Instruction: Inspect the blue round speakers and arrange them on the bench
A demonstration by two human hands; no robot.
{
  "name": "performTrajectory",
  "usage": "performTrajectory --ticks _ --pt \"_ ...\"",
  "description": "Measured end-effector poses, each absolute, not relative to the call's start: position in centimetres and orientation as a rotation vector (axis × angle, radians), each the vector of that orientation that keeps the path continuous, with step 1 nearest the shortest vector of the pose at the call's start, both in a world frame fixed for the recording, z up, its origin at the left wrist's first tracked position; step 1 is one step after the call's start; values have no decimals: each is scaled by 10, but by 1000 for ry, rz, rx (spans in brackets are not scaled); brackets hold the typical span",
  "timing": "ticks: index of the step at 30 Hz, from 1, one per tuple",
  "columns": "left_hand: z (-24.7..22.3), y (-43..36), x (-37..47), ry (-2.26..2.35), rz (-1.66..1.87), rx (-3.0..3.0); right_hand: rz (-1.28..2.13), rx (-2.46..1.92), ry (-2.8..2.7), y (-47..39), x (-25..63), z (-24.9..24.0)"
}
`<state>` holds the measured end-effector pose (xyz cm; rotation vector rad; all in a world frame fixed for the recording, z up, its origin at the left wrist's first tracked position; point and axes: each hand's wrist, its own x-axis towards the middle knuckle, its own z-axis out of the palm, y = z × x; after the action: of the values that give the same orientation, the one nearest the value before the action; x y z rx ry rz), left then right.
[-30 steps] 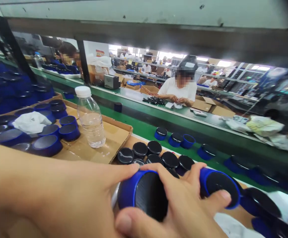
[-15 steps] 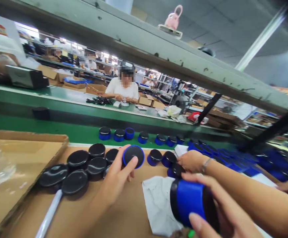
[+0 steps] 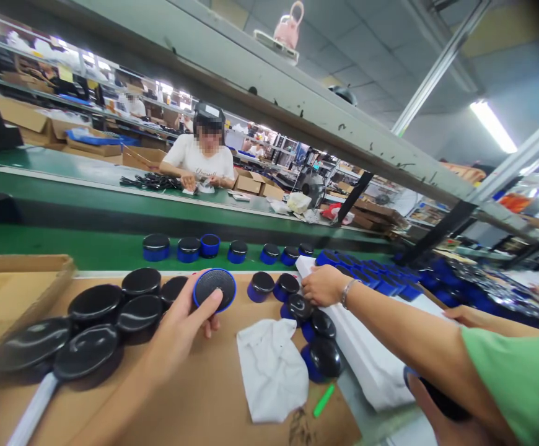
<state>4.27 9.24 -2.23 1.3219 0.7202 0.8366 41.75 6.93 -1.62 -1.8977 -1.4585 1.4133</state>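
Gripping a blue speaker (image 3: 214, 288) in closed left hand (image 3: 179, 328) fingers (right hand (image 3: 441, 415) mostly hidden, grip unclear).

A fluorescent tube (image 3: 492, 126) is glowing on the grey ceiling (image 3: 367, 43), while a green conveyor belt (image 3: 65, 248) is stretching beneath a metal shelf (image 3: 251, 93).

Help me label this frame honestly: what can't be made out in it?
- Right hand: head view, mostly hidden under a co-worker's forearm and cut by the bottom edge; grip unreadable.
- Blue-rimmed disc: head view, its near side covered by the left hand holding it.
- Blue parts at far right: head view, blurred into one heap.
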Motion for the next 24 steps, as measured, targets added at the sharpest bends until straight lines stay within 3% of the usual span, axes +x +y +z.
performTrajectory --ticks 4,11,19,24 --pt "-20 90 42 706 824 1334 1752 -1733 -1112 68 440 -40" --pt "-16 88 43 699 825 1318 2036 -1365 -761 68 460 -59" --pt "-17 87 43 669 826 1265 2152 -1102 -625 65 464 -65" --pt "-4 78 42 649 837 1243 2173 -1029 -645 61 455 -44"
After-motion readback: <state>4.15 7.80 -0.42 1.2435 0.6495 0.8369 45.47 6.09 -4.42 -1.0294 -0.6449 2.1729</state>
